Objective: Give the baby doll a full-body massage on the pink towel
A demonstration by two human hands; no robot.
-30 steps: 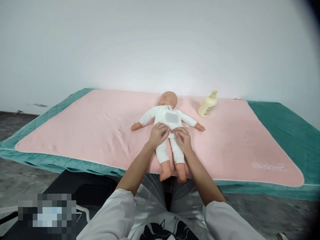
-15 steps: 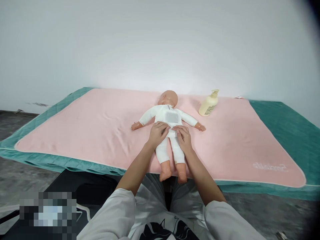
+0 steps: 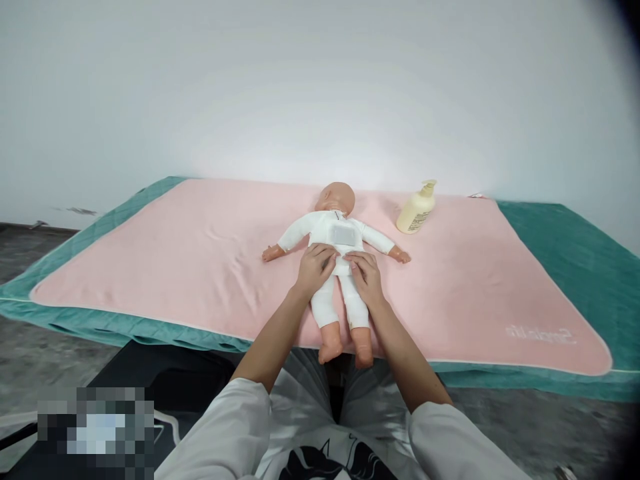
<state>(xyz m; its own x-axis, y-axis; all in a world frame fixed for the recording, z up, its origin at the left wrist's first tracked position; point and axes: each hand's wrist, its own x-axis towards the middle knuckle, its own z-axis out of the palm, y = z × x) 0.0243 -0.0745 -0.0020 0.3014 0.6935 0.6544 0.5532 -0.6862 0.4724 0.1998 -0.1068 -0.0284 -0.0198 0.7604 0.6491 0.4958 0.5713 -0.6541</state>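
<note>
A baby doll (image 3: 320,227) with a white cloth body lies on the pink mat, head away from me and feet at the near edge. It appears to lie face down, with a pale rectangular panel (image 3: 343,235) uppermost on its trunk. Both arms spread out sideways. My left hand (image 3: 317,265) rests on the left side of the doll's waist, fingers laid inward across the cloth. On the opposite side my right hand (image 3: 367,272) lies the same way. The fingertips of the two hands nearly meet at the middle, just below the panel.
A pale yellow pump bottle (image 3: 416,210) stands upright beyond the doll's right-hand arm. The pink mat (image 3: 165,247) covers most of a green padded surface (image 3: 575,260) against a white wall. A dark chair-like object (image 3: 165,373) is at lower left, partly under a pixelated patch.
Hardly anything differs. The view has shifted very slightly, and both hands stay at the doll's waist.
</note>
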